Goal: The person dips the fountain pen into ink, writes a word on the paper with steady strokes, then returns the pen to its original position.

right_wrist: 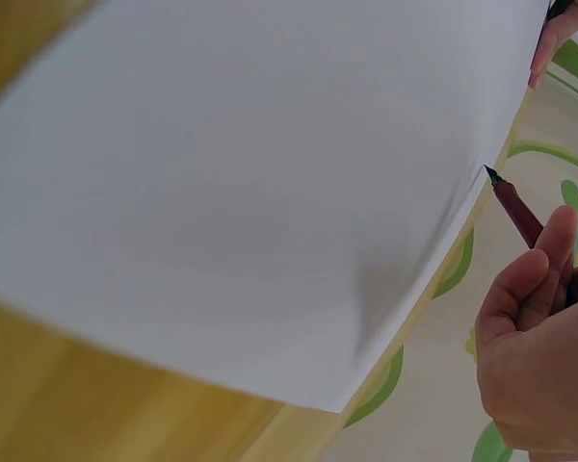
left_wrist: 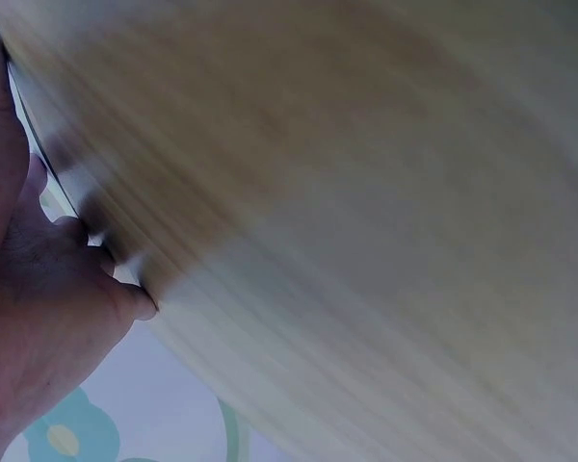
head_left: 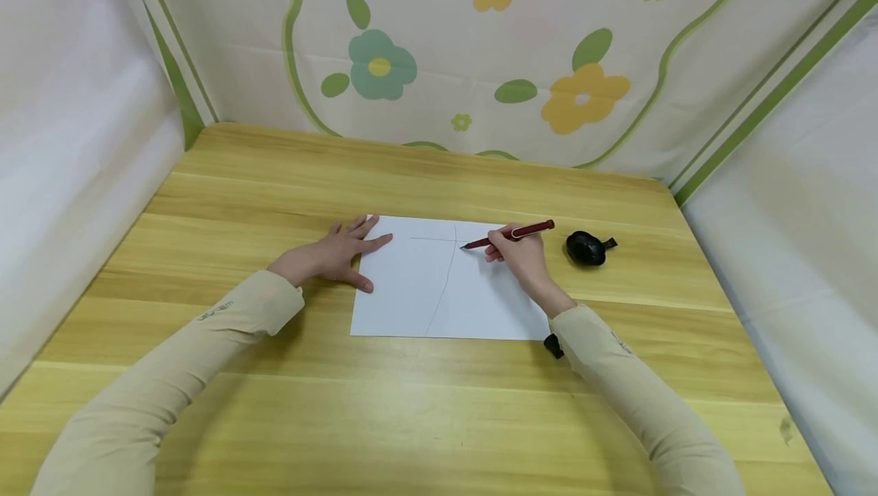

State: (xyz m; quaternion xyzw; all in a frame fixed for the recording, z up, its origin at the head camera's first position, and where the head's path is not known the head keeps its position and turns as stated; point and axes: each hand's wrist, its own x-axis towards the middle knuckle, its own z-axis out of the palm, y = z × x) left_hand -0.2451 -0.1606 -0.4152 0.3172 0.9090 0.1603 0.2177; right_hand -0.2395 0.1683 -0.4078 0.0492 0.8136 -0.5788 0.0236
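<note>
A white sheet of paper (head_left: pixel 398 290) lies on the wooden table, with a thin, nearly level line and a long slanting line crossing near its top. My left hand (head_left: pixel 343 252) rests with spread fingers over the sheet's left edge. In my right hand (head_left: pixel 524 260) I hold a dark red fountain pen (head_left: pixel 531 229), pinched between fingers and thumb. Its nib is at the paper, just right of where the lines cross. The right wrist view shows the pen (right_wrist: pixel 518 212) tilted, its nib at the sheet's surface. The left wrist view shows the left hand (left_wrist: pixel 48 308) against the table.
Right of the paper sits a shiny black rounded object (head_left: pixel 586 249) with a small tab. Another small black piece (head_left: pixel 553 347) pokes out by the right sleeve, partly hidden. White curtains, the back one flower-patterned (head_left: pixel 439 46), stand around the table (head_left: pixel 384 420).
</note>
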